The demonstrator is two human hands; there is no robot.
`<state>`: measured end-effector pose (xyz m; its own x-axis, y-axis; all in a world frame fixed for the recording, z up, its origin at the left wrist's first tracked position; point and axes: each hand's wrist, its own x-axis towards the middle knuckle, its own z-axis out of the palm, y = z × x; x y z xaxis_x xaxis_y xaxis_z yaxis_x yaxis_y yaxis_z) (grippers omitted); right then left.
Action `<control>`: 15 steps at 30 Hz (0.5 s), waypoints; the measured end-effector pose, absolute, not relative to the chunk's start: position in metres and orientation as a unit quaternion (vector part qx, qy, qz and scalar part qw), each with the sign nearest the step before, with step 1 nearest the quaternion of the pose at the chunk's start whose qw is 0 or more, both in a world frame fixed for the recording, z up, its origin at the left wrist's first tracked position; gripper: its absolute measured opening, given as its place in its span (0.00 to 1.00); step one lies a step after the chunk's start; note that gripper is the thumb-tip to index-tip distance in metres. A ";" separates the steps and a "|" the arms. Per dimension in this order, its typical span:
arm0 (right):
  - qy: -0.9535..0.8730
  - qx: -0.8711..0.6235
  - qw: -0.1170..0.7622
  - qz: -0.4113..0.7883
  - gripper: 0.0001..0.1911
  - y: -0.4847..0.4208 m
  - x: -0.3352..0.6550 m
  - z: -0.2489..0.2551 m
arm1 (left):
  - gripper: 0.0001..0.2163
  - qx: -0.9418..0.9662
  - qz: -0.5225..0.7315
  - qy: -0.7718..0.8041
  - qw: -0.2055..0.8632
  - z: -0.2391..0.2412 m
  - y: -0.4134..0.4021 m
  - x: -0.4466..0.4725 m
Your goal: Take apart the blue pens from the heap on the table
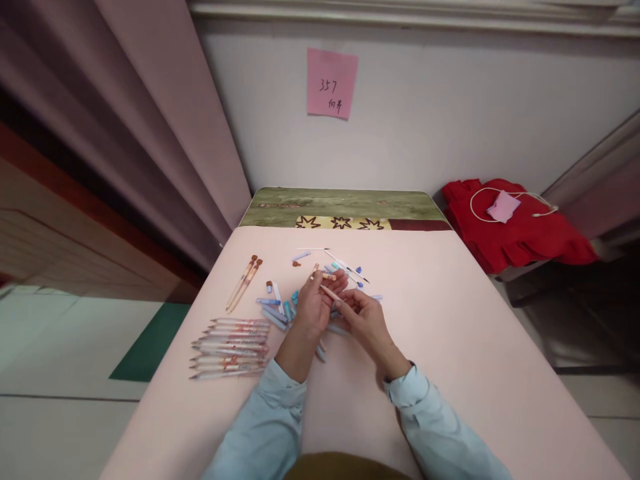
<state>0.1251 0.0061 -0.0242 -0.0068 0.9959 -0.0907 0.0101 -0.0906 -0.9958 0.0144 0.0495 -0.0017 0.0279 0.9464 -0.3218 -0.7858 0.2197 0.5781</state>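
Observation:
My left hand [313,307] is turned palm up over the pile of pen parts, holding a short cream printed pen barrel [329,276] near its thumb and fingers. My right hand [364,319] pinches a slim, cream tapered pen piece [330,293] between thumb and fingers, its tip over the left palm. The two pieces are apart. Beneath and around both hands lie loose blue and teal pen parts [274,315], partly hidden by them. White refills with dark tips [345,265] rest just beyond the fingers.
On the left, a row of printed pens [233,347] lies side by side. Farther back are two cream pens with brown tops [245,283]. A small brown-topped piece [269,287] sits near the pile. Red cloth [520,233] with a white cord is right of the table [450,347].

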 end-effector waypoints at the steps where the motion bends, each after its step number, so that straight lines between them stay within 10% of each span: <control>1: -0.459 -0.513 0.478 0.546 0.16 0.007 0.123 -0.026 | 0.06 0.124 0.609 0.333 0.709 -0.001 0.049 0.014; 15: -0.420 -0.503 0.515 0.552 0.06 0.014 0.152 -0.013 | 0.08 0.042 0.605 0.326 0.725 -0.003 0.056 0.000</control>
